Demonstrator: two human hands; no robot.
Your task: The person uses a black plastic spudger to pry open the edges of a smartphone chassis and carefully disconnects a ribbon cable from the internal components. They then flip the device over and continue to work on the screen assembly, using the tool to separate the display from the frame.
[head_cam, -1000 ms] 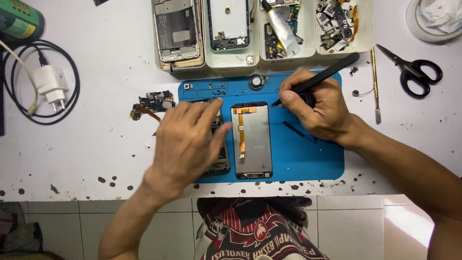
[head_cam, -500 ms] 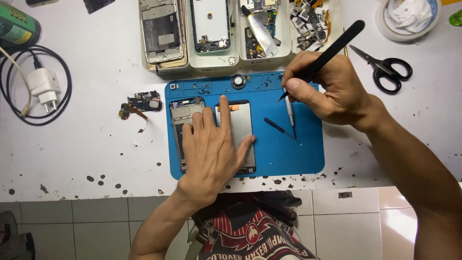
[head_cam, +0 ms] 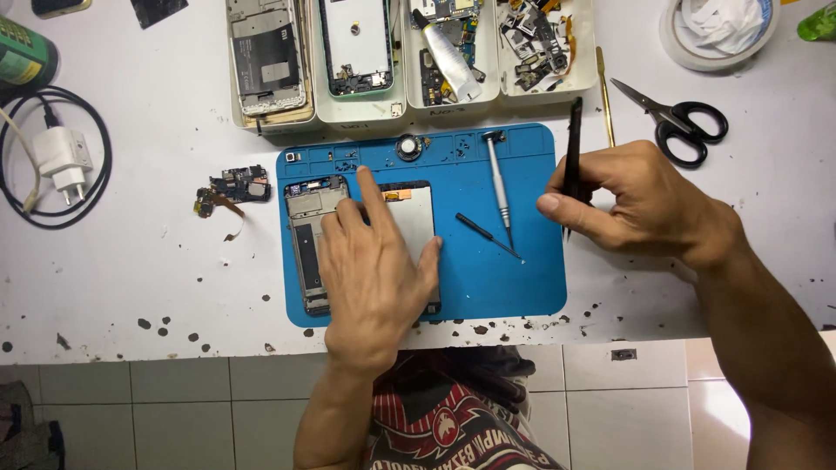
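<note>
1. Lying flat on the blue mat (head_cam: 522,278), the left hand (head_cam: 374,270) is pressing its spread fingers onto a pale phone panel (head_cam: 416,218), its index finger reaching toward the panel's top edge.
2. Sitting just beside that panel on the mat is an opened phone frame (head_cam: 306,235), grey inside, partly hidden under the hand.
3. Gripping a black pry tool (head_cam: 573,148) upright between thumb and fingers, the right hand (head_cam: 644,204) is hovering over the mat's right edge.
4. Resting on the mat between the hands are a silver screwdriver (head_cam: 498,183) and a small black bit (head_cam: 483,233).
5. Carrying all this is a white, speckled surface (head_cam: 131,278), with parts trays (head_cam: 409,96) behind the mat, scissors (head_cam: 679,117) to the right, a charger (head_cam: 61,161) with a black cable to the left, and a tiled floor (head_cam: 174,409) showing below.
</note>
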